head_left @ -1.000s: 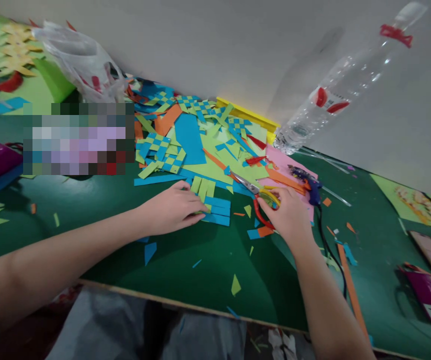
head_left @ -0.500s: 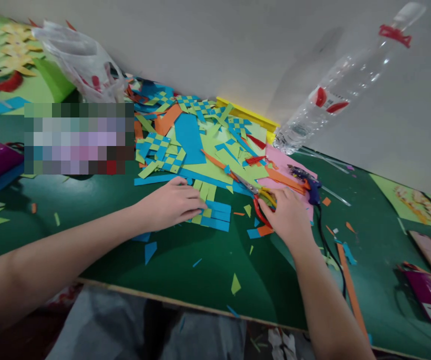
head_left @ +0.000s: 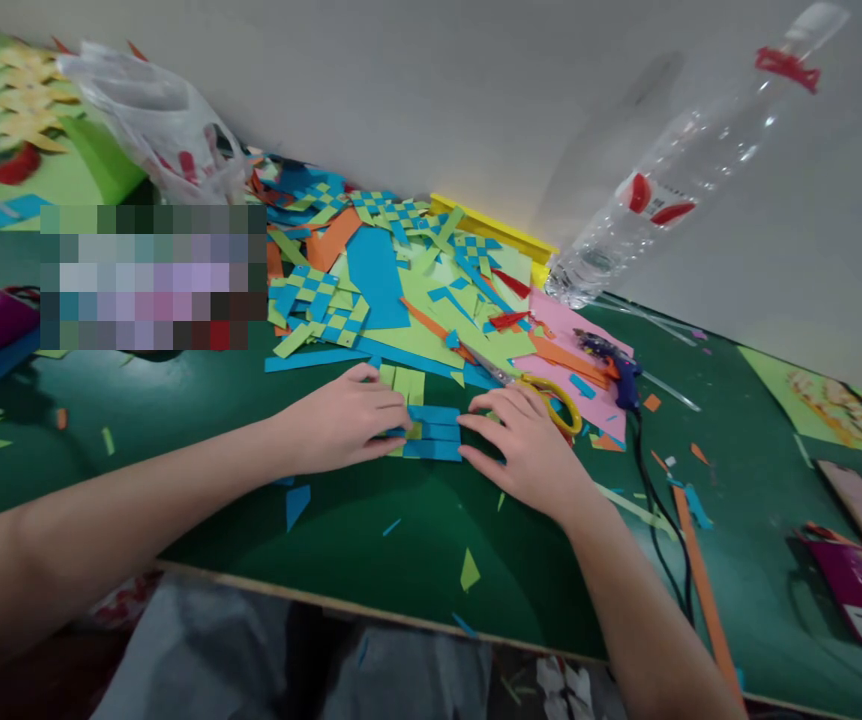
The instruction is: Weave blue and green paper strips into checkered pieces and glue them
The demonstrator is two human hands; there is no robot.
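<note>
A small woven piece of blue and light-green paper strips [head_left: 428,430] lies on the green table [head_left: 416,540]. My left hand [head_left: 345,420] rests on its left side, fingers curled flat over the strips. My right hand [head_left: 525,445] lies at its right edge with the fingers stretched out, touching the blue strip ends. Scissors with red and yellow handles [head_left: 543,390] lie on the table just behind my right hand, not held.
A heap of cut paper and woven squares [head_left: 393,280] fills the table behind the hands. A clear plastic bottle [head_left: 663,190] leans on the wall. A glue gun [head_left: 615,365] with its cord lies at right, a plastic bag [head_left: 161,120] at back left.
My right hand let go of the scissors and moved left to the woven piece's right edge. The scissors now lie on the table. My left hand stayed on the strips.
</note>
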